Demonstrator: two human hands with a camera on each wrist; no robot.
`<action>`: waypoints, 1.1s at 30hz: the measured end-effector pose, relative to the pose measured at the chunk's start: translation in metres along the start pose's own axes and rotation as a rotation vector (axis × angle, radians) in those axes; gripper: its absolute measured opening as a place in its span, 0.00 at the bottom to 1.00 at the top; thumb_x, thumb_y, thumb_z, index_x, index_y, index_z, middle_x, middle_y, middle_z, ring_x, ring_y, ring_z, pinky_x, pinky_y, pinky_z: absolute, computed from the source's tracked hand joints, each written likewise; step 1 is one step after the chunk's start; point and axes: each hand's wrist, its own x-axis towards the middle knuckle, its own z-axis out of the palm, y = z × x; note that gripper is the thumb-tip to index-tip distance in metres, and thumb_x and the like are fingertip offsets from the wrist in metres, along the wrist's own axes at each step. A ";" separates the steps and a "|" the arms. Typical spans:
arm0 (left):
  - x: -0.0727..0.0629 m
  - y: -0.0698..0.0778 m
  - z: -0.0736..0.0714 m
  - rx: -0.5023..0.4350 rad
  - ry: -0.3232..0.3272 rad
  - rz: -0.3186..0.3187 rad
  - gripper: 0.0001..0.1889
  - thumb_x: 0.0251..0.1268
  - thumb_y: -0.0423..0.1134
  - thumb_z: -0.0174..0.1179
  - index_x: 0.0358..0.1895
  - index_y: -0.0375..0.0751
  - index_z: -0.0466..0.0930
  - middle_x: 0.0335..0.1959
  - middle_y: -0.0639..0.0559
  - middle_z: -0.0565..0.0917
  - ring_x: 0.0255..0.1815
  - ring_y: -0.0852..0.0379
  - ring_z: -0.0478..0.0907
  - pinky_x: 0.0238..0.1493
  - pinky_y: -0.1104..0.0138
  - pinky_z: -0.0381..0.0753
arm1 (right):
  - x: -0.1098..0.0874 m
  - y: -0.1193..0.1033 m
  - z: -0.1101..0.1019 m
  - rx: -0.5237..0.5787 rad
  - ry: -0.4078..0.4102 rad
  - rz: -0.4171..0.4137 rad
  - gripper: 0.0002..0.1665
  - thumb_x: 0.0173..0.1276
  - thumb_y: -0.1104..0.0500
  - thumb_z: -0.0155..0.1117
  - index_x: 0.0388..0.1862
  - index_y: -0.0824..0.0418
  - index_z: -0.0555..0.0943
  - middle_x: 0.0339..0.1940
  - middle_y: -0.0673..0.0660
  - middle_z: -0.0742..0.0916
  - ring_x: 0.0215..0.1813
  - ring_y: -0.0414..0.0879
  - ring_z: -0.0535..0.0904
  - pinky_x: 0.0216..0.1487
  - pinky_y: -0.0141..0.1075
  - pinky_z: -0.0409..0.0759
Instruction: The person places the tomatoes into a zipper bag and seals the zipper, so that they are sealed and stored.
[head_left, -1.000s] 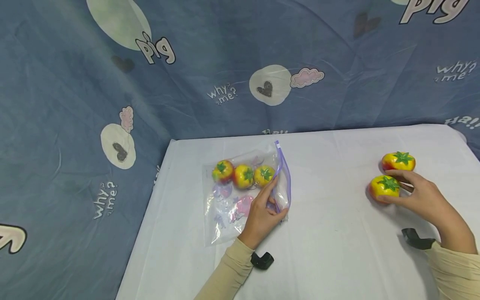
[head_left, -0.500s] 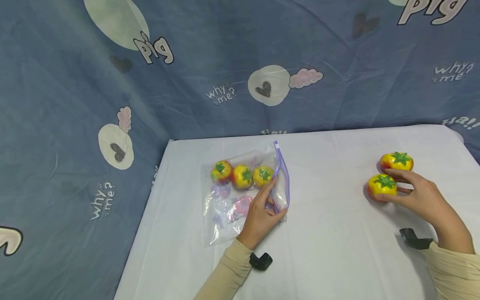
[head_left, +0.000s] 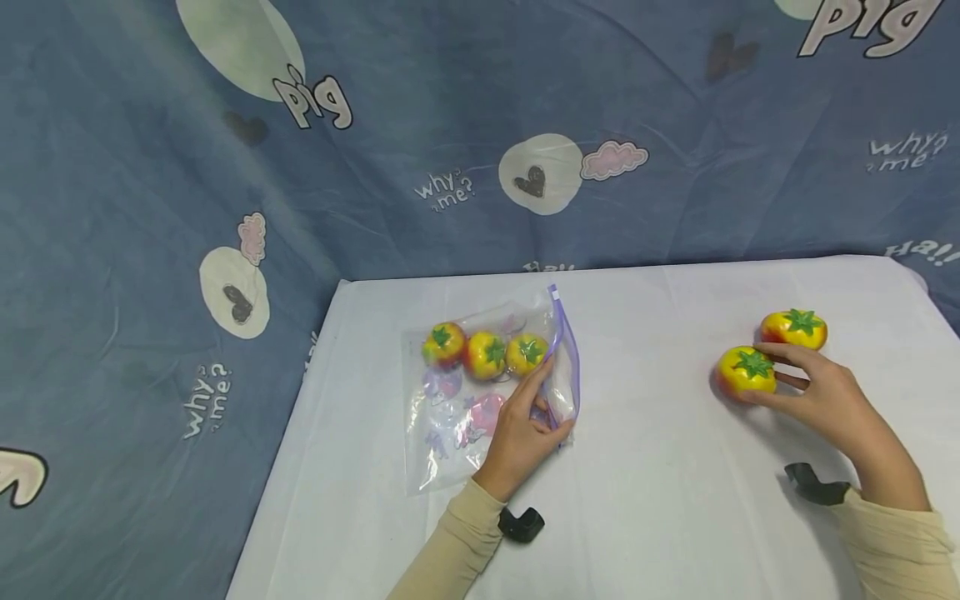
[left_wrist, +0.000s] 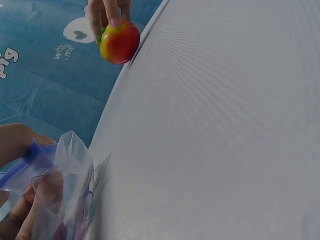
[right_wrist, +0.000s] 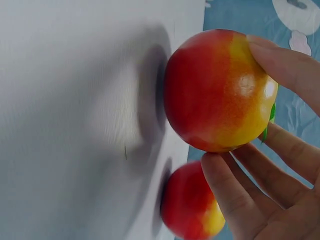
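Note:
My left hand (head_left: 522, 433) holds a clear zip-lock bag (head_left: 442, 450) by its purple zip edge, with the mouth on the right side. In the left wrist view some fingers (left_wrist: 46, 192) show through the plastic. Inside the bag lie three toy fruits (head_left: 486, 355), yellow and red with green leafy tops, like tomatoes or persimmons. My right hand (head_left: 832, 404) grips another such toy fruit (head_left: 742, 373) between thumb and fingers; the right wrist view shows this fruit (right_wrist: 220, 90) just off the white surface. A further toy fruit (head_left: 795, 329) sits right behind it.
A white cloth covers the table (head_left: 637, 483). Behind and to the left hangs a blue printed curtain (head_left: 420, 100). A dark wrist mount (head_left: 522, 525) sticks out beside the left sleeve, and another mount (head_left: 816, 485) beside the right one.
My right hand has moved a little to the left with the toy fruit, away from the one behind. The left hand and the bag have stayed in place.

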 end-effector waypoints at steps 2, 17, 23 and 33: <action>0.000 0.000 0.000 -0.003 -0.001 0.001 0.48 0.52 0.26 0.76 0.79 0.41 0.63 0.70 0.41 0.76 0.40 0.57 0.76 0.25 0.75 0.86 | 0.000 -0.002 0.004 0.021 0.016 -0.029 0.50 0.58 0.49 0.82 0.73 0.70 0.71 0.72 0.78 0.73 0.63 0.76 0.76 0.46 0.19 0.84; -0.001 -0.002 0.001 -0.002 -0.004 0.001 0.48 0.51 0.25 0.76 0.79 0.40 0.63 0.71 0.41 0.75 0.40 0.56 0.78 0.26 0.75 0.86 | 0.006 -0.025 0.037 0.126 0.104 -0.283 0.42 0.53 0.63 0.84 0.67 0.67 0.77 0.64 0.70 0.82 0.58 0.10 0.62 0.53 0.04 0.67; 0.000 -0.002 0.001 -0.007 0.001 0.012 0.48 0.52 0.25 0.76 0.79 0.39 0.63 0.70 0.40 0.76 0.39 0.57 0.77 0.25 0.75 0.86 | 0.011 -0.036 0.047 0.113 0.107 -0.307 0.42 0.52 0.62 0.85 0.67 0.64 0.78 0.64 0.66 0.83 0.59 0.14 0.65 0.53 0.04 0.67; 0.000 -0.003 0.001 -0.011 0.004 0.015 0.48 0.51 0.25 0.76 0.79 0.40 0.63 0.68 0.40 0.77 0.38 0.58 0.76 0.24 0.74 0.86 | 0.018 -0.055 0.058 0.074 0.062 -0.334 0.41 0.54 0.62 0.84 0.67 0.63 0.78 0.64 0.63 0.83 0.64 0.57 0.77 0.58 0.40 0.85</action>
